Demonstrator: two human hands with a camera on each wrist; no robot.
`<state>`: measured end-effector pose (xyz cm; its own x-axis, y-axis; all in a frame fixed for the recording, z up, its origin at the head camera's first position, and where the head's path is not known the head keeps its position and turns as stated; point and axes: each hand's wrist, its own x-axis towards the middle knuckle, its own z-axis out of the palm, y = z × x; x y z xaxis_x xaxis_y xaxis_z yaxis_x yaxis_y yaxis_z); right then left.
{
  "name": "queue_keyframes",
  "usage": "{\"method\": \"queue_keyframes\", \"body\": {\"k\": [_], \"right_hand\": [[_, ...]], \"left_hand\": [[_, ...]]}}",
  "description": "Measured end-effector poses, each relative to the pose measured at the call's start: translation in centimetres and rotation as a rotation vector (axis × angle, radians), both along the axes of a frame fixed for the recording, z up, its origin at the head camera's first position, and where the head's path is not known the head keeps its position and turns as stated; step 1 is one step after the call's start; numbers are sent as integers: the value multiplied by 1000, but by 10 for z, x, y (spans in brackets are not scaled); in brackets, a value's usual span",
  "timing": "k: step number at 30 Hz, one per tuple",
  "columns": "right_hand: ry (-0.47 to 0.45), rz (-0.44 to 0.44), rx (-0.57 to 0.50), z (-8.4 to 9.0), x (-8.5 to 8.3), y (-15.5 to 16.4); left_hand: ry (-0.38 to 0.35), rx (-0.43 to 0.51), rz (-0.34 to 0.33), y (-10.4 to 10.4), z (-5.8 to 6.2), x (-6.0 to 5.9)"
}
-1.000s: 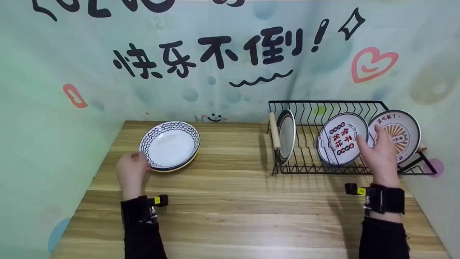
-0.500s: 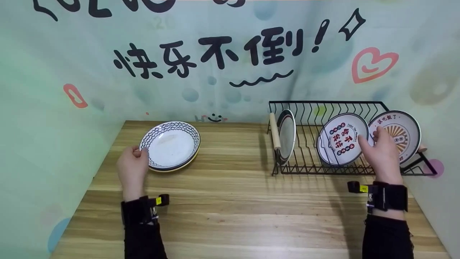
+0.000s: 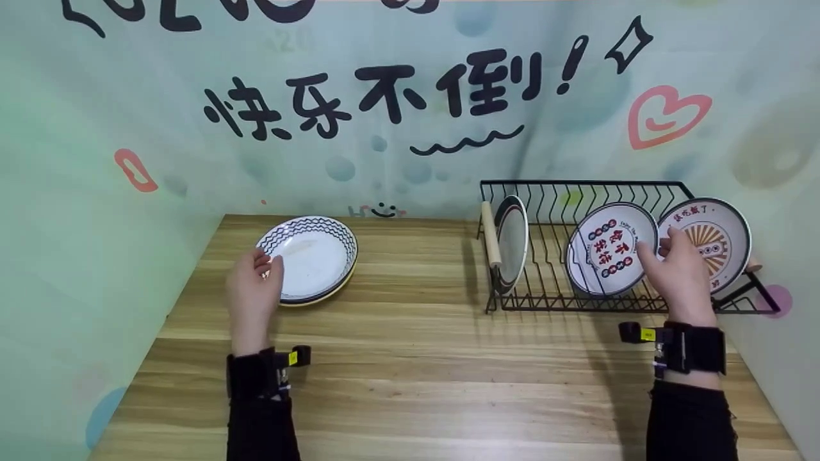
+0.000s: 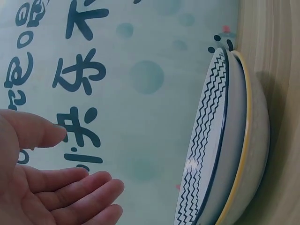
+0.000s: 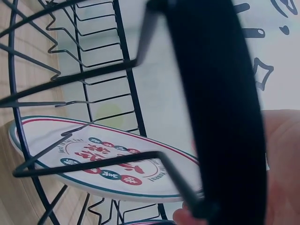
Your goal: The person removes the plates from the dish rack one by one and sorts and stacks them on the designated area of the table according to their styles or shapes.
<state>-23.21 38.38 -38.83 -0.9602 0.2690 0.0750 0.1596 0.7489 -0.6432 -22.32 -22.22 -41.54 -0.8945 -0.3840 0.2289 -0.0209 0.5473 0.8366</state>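
A white plate with a black zigzag rim (image 3: pixel 314 256) lies on a yellow-rimmed plate (image 3: pixel 320 299) at the table's back left. My left hand (image 3: pixel 266 259) hovers over the stack's left rim; the left wrist view shows its fingers (image 4: pixel 70 180) relaxed and apart from the zigzag plate (image 4: pixel 211 140). In the black wire rack (image 3: pixel 557 192) stand three plates. My right hand (image 3: pixel 653 246) pinches the right rim of the middle, red-lettered plate (image 3: pixel 605 246), thumb in front, fingers behind. The sunburst plate (image 3: pixel 721 237) leans just behind that hand.
A dark-rimmed plate (image 3: pixel 512 240) stands edge-on at the rack's left end beside a wooden handle (image 3: pixel 490 234). Printed walls close in the back and both sides. Bare wooden table (image 3: pixel 410 358) stretches between and in front of my hands.
My left hand moved right and up from beside the stack to over its left rim. My right hand's fingers curled in around the lettered plate's edge.
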Motion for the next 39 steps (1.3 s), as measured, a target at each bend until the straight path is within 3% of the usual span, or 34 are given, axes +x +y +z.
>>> {"method": "queue_keyframes", "body": {"k": [7,17,26,33,39], "right_hand": [[-17,8,34,-4,0,0],[-52,33,37,-8,-1,1],[-95,47,36,-9,-1,0],[-172,57,40,-6,-3,0],[-141,77,109,-5,-2,1]], "left_hand": [[53,-58,-88,10,-4,-5],[10,-139,-128,19,-9,-10],[42,-143,-181,26,-10,-10],[-7,-165,-221,32,-10,-11],[-4,-189,-237,35,-11,-11]]}}
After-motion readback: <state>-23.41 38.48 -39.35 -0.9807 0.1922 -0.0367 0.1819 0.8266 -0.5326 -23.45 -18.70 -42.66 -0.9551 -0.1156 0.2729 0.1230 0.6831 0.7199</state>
